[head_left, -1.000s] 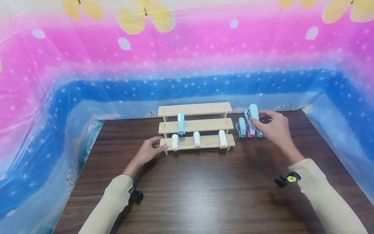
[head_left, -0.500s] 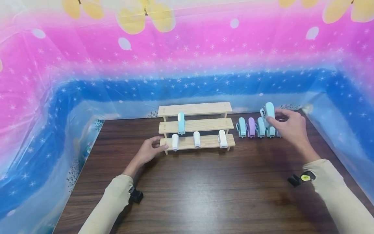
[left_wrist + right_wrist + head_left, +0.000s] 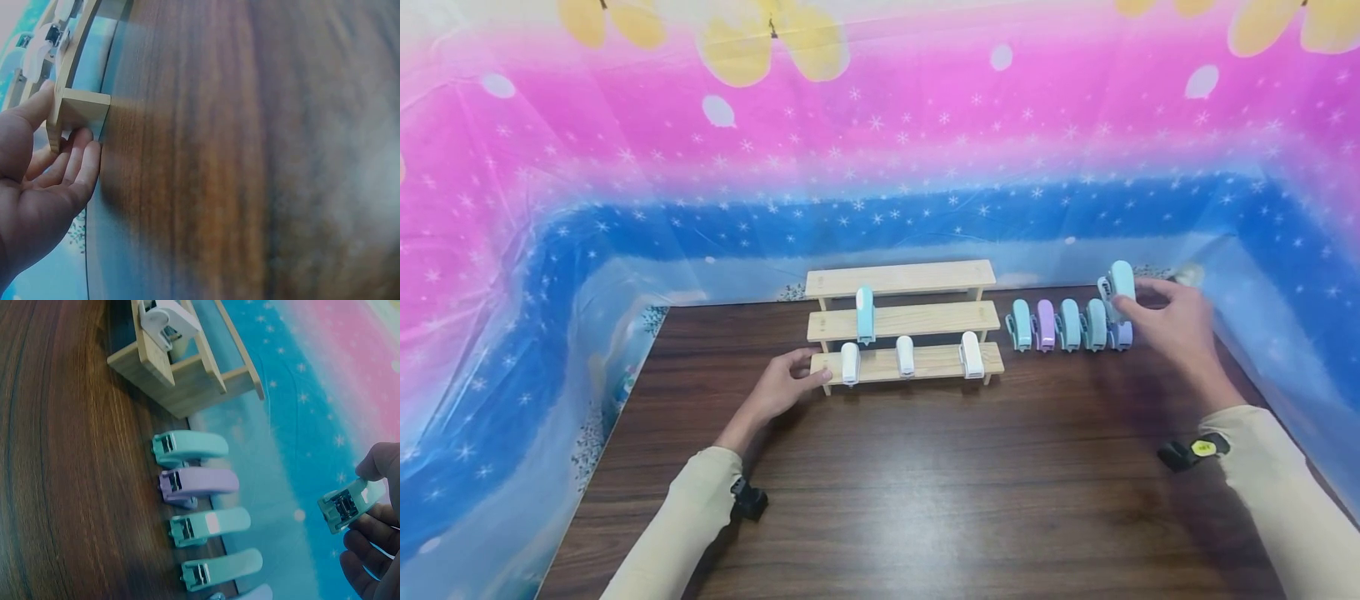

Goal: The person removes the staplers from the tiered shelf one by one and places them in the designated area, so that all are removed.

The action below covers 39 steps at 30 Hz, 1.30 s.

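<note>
My left hand [image 3: 786, 386] grips the left end of the lowest step of a three-tier wooden display stand [image 3: 901, 322], thumb on top and fingers curled below. My right hand [image 3: 1176, 325] pinches a mint-green stapler [image 3: 1122, 283] by its side, held raised above the right end of a row of staplers. That row, beside the stand, has several mint-green staplers [image 3: 1020, 326], a purple stapler [image 3: 1045, 325] and a lavender stapler [image 3: 1122, 336] at its right end. Three white staplers [image 3: 905, 357] sit on the lowest step, and a light-blue stapler [image 3: 865, 315] on the middle step's left part.
The stand and the stapler row are at the back of a dark wood-grain table [image 3: 902, 492]. Behind the table hangs a pink and blue printed cloth [image 3: 880, 183], which also runs down both sides.
My right hand has carried the mint-green stapler rightward along the row, uncovering the staplers behind it. The left hand and the stand have stayed put.
</note>
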{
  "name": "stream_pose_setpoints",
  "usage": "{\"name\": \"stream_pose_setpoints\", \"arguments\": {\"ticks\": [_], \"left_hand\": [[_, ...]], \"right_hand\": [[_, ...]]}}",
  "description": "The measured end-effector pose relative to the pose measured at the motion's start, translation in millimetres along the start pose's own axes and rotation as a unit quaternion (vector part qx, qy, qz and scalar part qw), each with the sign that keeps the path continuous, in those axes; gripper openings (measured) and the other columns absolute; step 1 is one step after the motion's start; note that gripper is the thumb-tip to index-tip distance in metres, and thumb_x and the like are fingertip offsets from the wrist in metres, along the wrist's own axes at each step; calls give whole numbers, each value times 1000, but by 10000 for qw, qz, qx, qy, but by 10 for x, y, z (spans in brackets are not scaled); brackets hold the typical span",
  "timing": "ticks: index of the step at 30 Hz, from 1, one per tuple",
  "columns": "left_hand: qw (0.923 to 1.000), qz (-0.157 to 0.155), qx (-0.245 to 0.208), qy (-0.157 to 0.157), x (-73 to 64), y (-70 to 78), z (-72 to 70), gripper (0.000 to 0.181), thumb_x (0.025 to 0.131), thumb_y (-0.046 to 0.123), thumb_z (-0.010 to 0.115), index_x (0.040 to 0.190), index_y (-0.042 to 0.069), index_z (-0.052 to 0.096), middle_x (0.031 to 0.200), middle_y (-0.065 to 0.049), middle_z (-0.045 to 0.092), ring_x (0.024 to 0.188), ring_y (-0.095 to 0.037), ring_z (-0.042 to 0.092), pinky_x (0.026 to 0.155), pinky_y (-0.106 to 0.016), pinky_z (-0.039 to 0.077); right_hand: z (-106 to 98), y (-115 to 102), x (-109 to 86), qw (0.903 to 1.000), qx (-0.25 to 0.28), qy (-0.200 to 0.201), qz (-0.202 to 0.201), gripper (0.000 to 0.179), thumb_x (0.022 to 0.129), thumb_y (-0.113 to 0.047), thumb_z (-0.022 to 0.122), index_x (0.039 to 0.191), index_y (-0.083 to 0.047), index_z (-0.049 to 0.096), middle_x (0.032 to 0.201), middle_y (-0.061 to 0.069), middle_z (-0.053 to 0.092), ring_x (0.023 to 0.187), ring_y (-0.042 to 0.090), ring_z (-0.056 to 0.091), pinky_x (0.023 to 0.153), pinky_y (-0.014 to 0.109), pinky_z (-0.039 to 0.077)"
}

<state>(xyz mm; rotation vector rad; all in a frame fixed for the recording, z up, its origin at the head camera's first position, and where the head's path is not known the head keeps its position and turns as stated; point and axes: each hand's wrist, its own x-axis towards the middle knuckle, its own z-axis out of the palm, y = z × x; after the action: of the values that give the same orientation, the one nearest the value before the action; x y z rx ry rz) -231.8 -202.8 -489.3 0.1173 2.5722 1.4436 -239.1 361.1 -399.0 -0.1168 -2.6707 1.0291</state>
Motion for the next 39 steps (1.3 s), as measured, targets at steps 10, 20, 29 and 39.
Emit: {"name": "stream_pose_setpoints", "arguments": {"ticks": [10,20,29,39], "left_hand": [[9999,157,-16,27,-7,-21,-1,68,96,36,73,148,-1,50,146,-25,53,129,-41,58,104,-52,51],[9998,198,-78,4,-11,-18,0,68,96,37,73,148,0,50,147,-24,53,129,-41,57,104,-51,51],[9998,169,-117,14,-21,-23,13,68,96,36,73,148,0,50,143,-23,56,128,-39,59,103,-51,52],[9999,138,-78,36,-21,-18,6,69,96,36,73,149,0,49,145,-24,55,129,-40,58,104,-51,51]], "right_hand": [[-47,218,102,9997,39,-1,226,71,95,-51,68,143,1,57,143,32,53,130,46,49,95,51,43],[-80,454,159,9978,83,-6,655,73,95,-56,65,143,-1,57,141,29,56,125,38,53,81,25,41],[-43,705,171,9973,179,60,707,71,95,-52,67,140,3,59,139,28,59,119,32,53,78,17,39],[66,891,141,9962,313,83,803,69,96,-51,66,139,2,60,125,24,65,106,22,54,71,16,44]]}}
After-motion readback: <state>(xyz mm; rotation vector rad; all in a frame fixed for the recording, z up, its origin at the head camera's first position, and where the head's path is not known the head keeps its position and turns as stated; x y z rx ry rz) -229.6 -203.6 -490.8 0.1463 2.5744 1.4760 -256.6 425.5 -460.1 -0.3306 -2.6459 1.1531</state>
